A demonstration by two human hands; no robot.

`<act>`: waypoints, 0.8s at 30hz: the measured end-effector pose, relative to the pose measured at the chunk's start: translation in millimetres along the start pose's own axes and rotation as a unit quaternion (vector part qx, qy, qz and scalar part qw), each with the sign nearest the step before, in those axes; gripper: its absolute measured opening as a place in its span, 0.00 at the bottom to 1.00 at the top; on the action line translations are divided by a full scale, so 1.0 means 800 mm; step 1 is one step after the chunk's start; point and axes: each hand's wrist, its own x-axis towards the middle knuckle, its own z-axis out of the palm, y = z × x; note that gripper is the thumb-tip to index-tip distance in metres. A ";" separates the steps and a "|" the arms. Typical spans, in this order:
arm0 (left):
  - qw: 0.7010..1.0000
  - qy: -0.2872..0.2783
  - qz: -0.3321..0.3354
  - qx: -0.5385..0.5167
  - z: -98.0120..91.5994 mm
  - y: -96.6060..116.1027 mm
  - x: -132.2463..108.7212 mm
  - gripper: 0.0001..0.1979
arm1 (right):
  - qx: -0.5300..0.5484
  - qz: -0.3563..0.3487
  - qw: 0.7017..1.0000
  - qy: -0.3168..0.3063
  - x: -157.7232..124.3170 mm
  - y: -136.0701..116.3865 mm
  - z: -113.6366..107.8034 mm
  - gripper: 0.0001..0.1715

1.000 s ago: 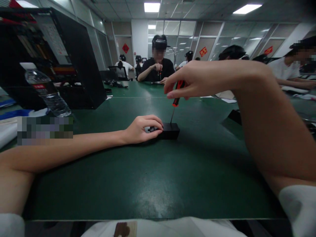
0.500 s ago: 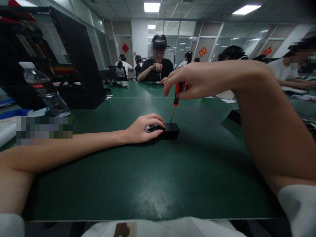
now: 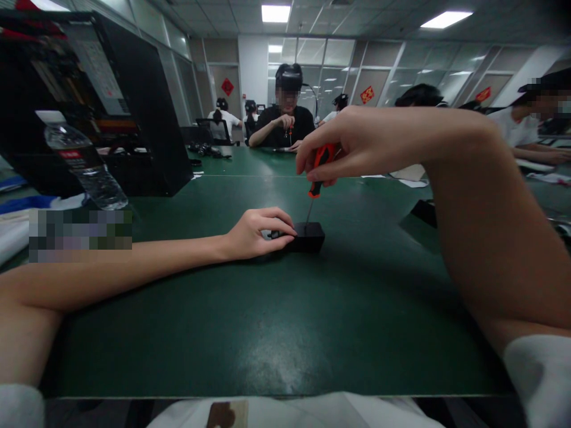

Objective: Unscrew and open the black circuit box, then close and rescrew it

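Note:
On the green table lies a small black box-shaped block [image 3: 311, 239]. My left hand [image 3: 256, 233] reaches in from the left and grips the block's left end, with thumb and fingers pinched together there. A dark part shows in the gap under those fingers, too small to name. Above the block, my right hand [image 3: 352, 142] is bent down at the wrist and wrapped round the red and black handle of a screwdriver [image 3: 324, 156]. The thin shaft runs down, slightly tilted, to the top of the block. What its tip meets there is too small to see.
An open black computer case [image 3: 156, 119] stands at the left, with a water bottle [image 3: 84, 157] in front of it. A dark object [image 3: 423, 212] lies right, partly behind my forearm. Across the table a person [image 3: 285, 119] works with a similar screwdriver.
The screwdriver's handle has turned in my right fingers and leans a little more, its shaft still at the block. My left fingers have shifted slightly on the block.

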 end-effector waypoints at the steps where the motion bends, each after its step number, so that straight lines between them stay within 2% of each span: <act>1: 1.000 0.001 -0.003 -0.004 0.000 0.001 0.000 0.06 | 0.014 -0.006 1.000 0.001 -0.001 -0.002 0.000 0.17; 6: 1.000 0.000 -0.013 -0.013 0.000 0.003 0.001 0.06 | 0.025 -0.068 0.997 0.005 -0.001 -0.014 0.004 0.13; 14: 1.000 -0.002 -0.019 -0.006 -0.001 0.002 0.001 0.06 | -0.007 -0.100 0.995 0.018 0.010 -0.010 0.011 0.14; 19: 1.000 -0.002 -0.017 -0.002 0.000 0.002 0.001 0.06 | -0.005 -0.066 0.998 0.013 0.006 -0.013 0.007 0.13; 24: 1.000 0.004 -0.005 -0.005 0.000 0.002 0.001 0.06 | 0.005 -0.061 0.998 0.020 0.005 -0.015 0.005 0.14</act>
